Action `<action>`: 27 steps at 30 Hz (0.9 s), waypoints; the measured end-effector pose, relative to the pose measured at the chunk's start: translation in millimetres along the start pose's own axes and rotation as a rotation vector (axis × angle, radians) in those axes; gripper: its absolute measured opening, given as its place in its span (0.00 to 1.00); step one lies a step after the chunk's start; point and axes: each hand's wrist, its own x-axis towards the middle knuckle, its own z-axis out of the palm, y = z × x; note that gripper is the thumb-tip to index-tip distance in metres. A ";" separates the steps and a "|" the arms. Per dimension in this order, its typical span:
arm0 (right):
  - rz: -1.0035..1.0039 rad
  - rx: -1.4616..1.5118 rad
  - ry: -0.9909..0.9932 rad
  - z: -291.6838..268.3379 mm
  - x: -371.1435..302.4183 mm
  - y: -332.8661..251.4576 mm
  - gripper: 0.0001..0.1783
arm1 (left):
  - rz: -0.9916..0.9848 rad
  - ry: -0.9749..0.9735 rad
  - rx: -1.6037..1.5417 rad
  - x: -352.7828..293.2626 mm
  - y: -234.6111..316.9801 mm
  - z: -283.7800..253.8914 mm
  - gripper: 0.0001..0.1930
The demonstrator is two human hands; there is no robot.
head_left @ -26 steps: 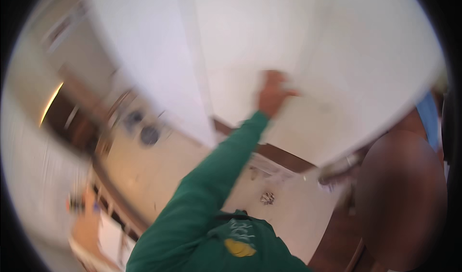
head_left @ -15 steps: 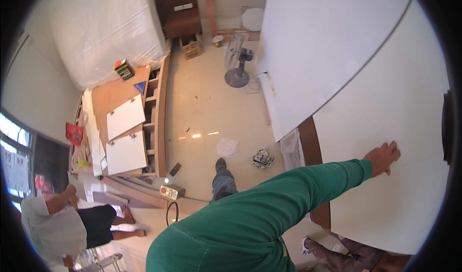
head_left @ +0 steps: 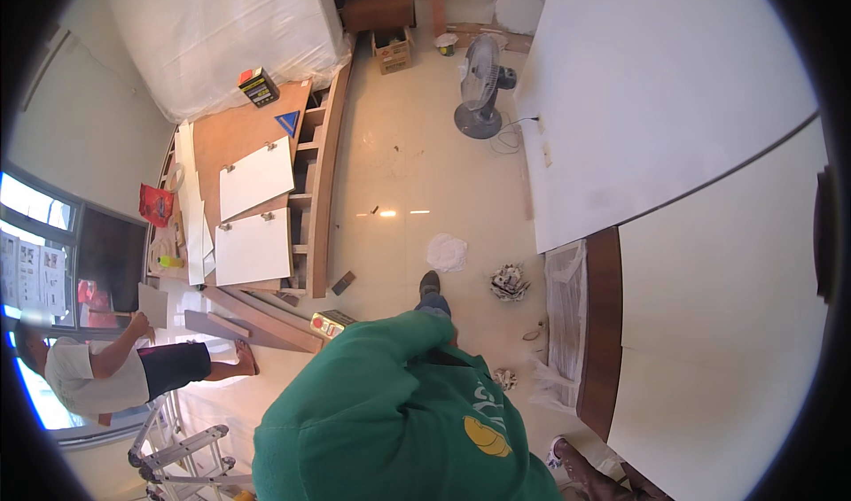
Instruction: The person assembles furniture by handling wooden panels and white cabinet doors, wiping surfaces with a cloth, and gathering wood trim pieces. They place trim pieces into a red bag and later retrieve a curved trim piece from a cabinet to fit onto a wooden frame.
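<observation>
My left arm (head_left: 390, 341), in a green long sleeve, is bent and lowered in front of my body. Only a sliver of my left hand (head_left: 456, 334) shows past the sleeve, near my leg, so its fingers and anything in them are hidden. My right hand is out of the picture. To my right stand large white panels (head_left: 674, 102), with a dark brown edge (head_left: 599, 324) and plastic-wrapped part (head_left: 564, 324) beside them. Below my arm, my shoe (head_left: 430, 282) rests on the glossy floor near a white patch (head_left: 447, 252).
A standing fan (head_left: 480, 93) and crumpled paper (head_left: 509, 282) are on the floor. White boards (head_left: 253, 248) lie on a wooden frame (head_left: 321, 191) at left. One person (head_left: 97, 372) holds a pale sheet near a metal ladder (head_left: 177, 452); another person's legs (head_left: 585, 474) show at lower right.
My left hand has come off the white panel on the right, and the arm has drawn back to my body. The view has shifted, and the person at left has moved within it.
</observation>
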 end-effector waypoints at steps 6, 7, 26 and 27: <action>-0.351 -0.420 -0.127 -11.6 -39.7 -111.0 0.17 | -0.030 -0.107 -0.484 -38.9 -52.6 13.1 0.44; -0.511 -0.548 -0.169 -15.1 -43.1 -130.8 0.16 | -0.002 -0.158 -0.515 -45.0 -55.1 4.0 0.44; -0.220 -0.428 -0.122 23.6 -16.8 -198.2 0.18 | -0.199 0.025 -0.546 -95.6 -36.9 12.0 0.44; -0.205 -0.440 -0.124 20.4 -12.6 -187.6 0.18 | -0.200 0.014 -0.550 -103.2 -31.3 24.0 0.44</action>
